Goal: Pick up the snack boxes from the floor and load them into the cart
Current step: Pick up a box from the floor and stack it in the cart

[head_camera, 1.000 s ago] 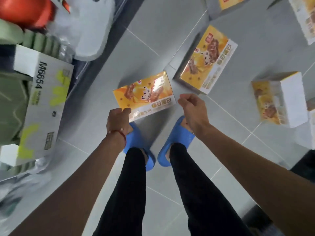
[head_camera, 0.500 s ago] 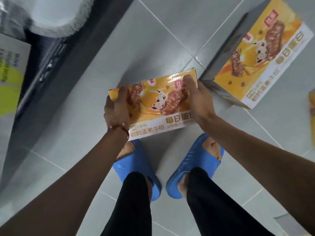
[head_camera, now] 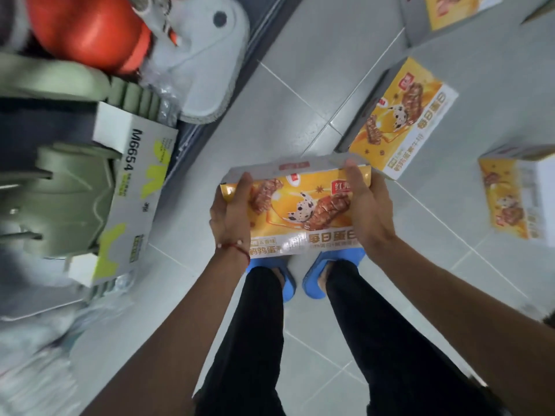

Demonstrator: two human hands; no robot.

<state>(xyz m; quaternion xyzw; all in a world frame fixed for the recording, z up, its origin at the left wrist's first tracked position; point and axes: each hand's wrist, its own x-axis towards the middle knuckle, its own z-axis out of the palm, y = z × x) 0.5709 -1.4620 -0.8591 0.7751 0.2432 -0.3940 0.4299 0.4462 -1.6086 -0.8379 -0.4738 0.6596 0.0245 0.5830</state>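
I hold an orange-yellow snack box (head_camera: 300,210) with a spotted egg and meat sticks printed on it, lifted off the floor above my blue slippers. My left hand (head_camera: 229,216) grips its left end and my right hand (head_camera: 371,211) grips its right end. A second snack box (head_camera: 402,118) lies flat on the grey tiles just right of it. A third snack box (head_camera: 513,196) stands at the right edge, and a fourth snack box (head_camera: 450,10) is at the top right. The cart (head_camera: 186,151) is at the left, its dark rim showing beside its load.
The cart holds a white carton marked M6654 (head_camera: 132,187), green plastic items (head_camera: 60,187), a red object (head_camera: 87,28) and a grey-white bag (head_camera: 204,61). Bare grey floor tiles (head_camera: 300,85) lie between the cart and the boxes. My feet stand under the held box.
Both hands closed on the ends of the snack box and raised it off the floor. My view has pulled back up, bringing the cart's load into sight again.
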